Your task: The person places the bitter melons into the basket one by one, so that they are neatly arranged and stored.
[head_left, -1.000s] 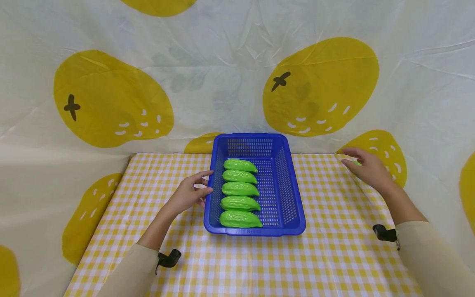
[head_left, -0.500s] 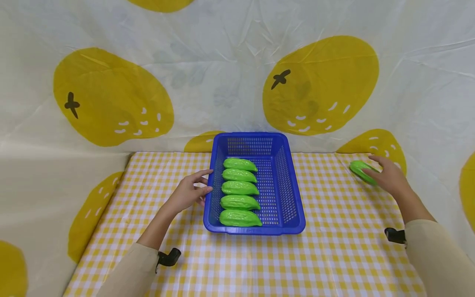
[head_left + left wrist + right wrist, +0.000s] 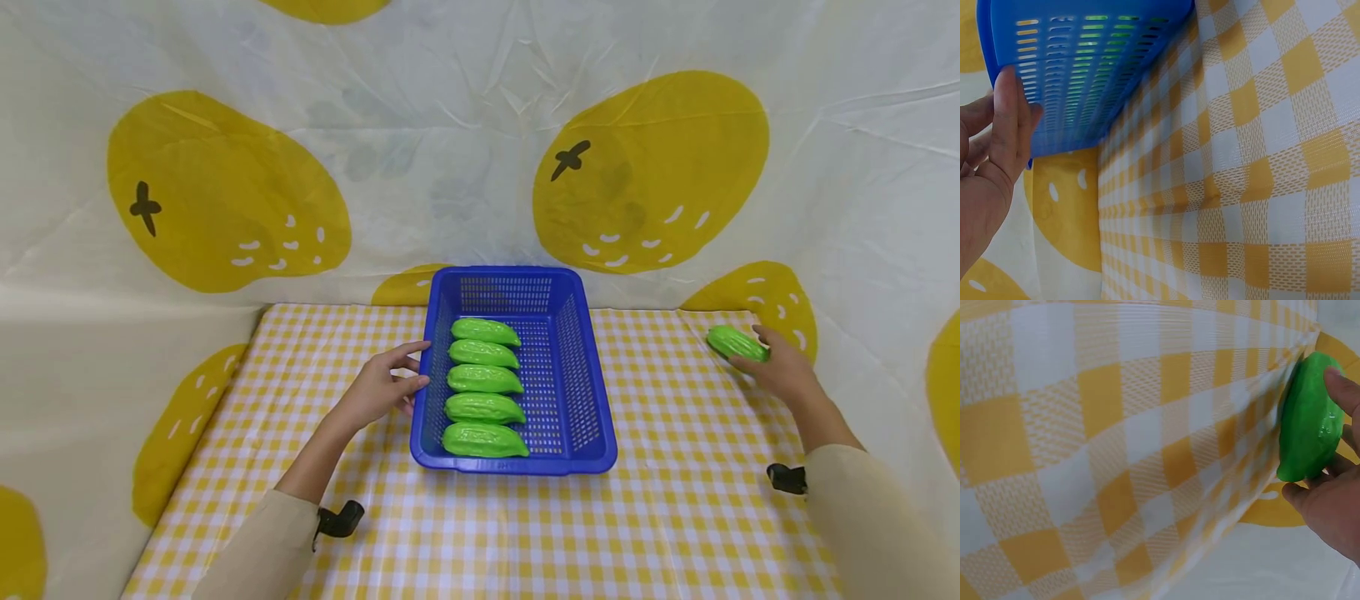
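A blue plastic basket [image 3: 591,375] stands in the middle of the table, with several green bitter melons [image 3: 486,408] lying in a column along its left side, tips to the right. My left hand [image 3: 381,387] touches the basket's left wall; in the left wrist view its nearly straight fingers [image 3: 1007,119] lie against the slotted outer side. At the back right corner of the table, another bitter melon [image 3: 731,342] is in the grasp of my right hand [image 3: 783,367]. The right wrist view shows this melon [image 3: 1310,419] between thumb and fingers, close against the cloth.
A yellow and white checked cloth [image 3: 480,533] covers the table. Behind it hangs a pale curtain [image 3: 442,167] printed with large yellow fruit, meeting the table's back edge right behind the basket. The right half of the basket floor shows bare mesh.
My right hand moved right and down past the lone bitter melon, uncovering it, then came back slightly left and closed its fingers around the melon's right end. My left hand stayed at the basket.
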{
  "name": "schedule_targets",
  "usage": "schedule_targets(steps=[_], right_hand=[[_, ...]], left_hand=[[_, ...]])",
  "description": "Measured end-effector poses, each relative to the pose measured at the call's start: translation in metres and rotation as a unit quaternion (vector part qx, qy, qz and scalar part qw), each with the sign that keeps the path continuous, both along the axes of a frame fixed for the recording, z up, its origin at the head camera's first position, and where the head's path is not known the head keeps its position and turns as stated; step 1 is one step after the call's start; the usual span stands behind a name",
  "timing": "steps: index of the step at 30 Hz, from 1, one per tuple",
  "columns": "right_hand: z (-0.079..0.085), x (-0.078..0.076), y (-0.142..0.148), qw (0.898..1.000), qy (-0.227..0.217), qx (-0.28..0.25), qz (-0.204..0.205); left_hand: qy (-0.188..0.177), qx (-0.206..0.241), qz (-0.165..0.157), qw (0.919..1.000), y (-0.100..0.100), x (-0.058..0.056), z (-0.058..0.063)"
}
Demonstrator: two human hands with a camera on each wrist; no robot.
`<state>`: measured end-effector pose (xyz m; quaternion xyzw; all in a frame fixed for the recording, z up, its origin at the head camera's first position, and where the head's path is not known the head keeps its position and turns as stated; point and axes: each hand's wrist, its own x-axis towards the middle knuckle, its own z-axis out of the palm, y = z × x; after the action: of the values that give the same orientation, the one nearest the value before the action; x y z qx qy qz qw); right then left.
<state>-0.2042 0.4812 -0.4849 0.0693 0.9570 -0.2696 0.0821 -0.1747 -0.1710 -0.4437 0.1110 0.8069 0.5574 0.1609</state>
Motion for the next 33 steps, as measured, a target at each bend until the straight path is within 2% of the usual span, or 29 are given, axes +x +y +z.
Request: schedule_targets(steps=[4, 11, 18, 26, 33], right_hand=[[-0.007, 0.002, 0.001, 1.0, 0.001, 0.011, -0.015], [-0.011, 0.005, 0.0, 1.0, -0.001, 0.016, -0.027], [-0.015, 0.005, 0.0, 0.999, 0.031, 0.023, -0.01], [-0.021, 0.002, 0.0, 0.999, 0.039, 0.016, 0.001], [-0.019, 0.006, -0.009, 0.999, 0.048, 0.009, 0.012]], left_hand=[[-0.002, 0.004, -0.001, 1.0, 0.0, 0.0, -0.001], [-0.005, 0.009, 0.0, 1.0, 0.0, 0.0, -0.002], [-0.003, 0.006, 0.0, 1.0, 0.0, 0.0, -0.002], [-0.003, 0.003, 0.002, 1.0, 0.0, 0.0, -0.003], [-0.002, 0.004, 0.0, 1.0, 0.001, 0.0, -0.003]])
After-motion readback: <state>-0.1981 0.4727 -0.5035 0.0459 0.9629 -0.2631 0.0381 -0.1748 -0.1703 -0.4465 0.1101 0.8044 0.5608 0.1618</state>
